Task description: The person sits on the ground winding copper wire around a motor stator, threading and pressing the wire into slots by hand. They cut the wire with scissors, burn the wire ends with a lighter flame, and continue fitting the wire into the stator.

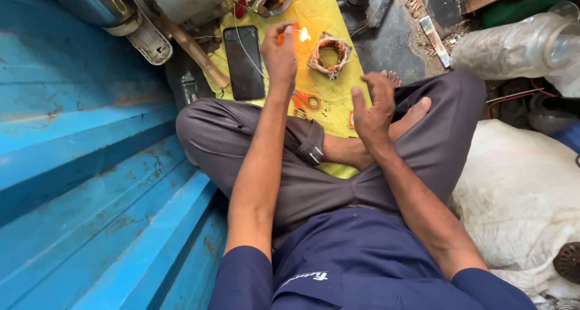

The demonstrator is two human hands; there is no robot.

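I sit cross-legged in grey trousers on a yellow sheet (320, 8). My left hand (279, 51) is stretched forward and holds a small orange lighter (281, 38) with a lit flame (304, 35) at its tip. The flame burns just left of a motor coil winding (329, 55) with copper wire and orange ties that lies on the sheet. My right hand (373, 109) hovers above my knee, fingers spread, holding nothing. Orange-handled scissors (306, 101) lie on the sheet below my left wrist.
A black phone (243, 62) lies on the sheet, a wooden stick (192, 49) beside it. A blue metal wall (78, 165) runs along the left. A white sack (519, 195) and clear plastic containers (519, 41) stand at right. Metal machine parts (175, 2) sit at top.
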